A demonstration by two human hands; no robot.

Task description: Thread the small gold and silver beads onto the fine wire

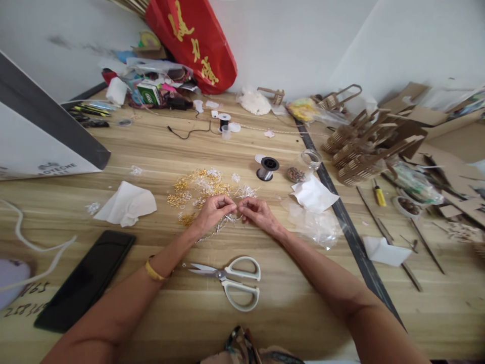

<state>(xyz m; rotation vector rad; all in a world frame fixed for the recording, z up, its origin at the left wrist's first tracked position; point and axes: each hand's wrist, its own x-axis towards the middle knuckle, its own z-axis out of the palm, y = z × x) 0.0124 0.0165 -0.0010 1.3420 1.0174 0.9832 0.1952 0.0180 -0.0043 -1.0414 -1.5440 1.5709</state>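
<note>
Near the middle of the wooden table [295, 313], my left hand [215, 211] and my right hand [257, 211] meet almost fingertip to fingertip. Each is closed in a pinch on a thin silver strand, a beaded chain [212, 233] that trails down to the left below my left hand. Gold and silver beads [204, 183] lie in loose piles just beyond my hands, with short silver pins [246, 191] beside them. White-handled scissors [227, 278] rest slightly open nearer to me, blades pointing left.
A wire spool [267, 168] and a glass jar [310, 160] stand beyond my right hand. White paper [127, 204] and a black phone [87, 280] lie at left. Plastic bags [320, 225], small woven baskets [359, 167] and a yellow-handled tool [379, 194] are at right.
</note>
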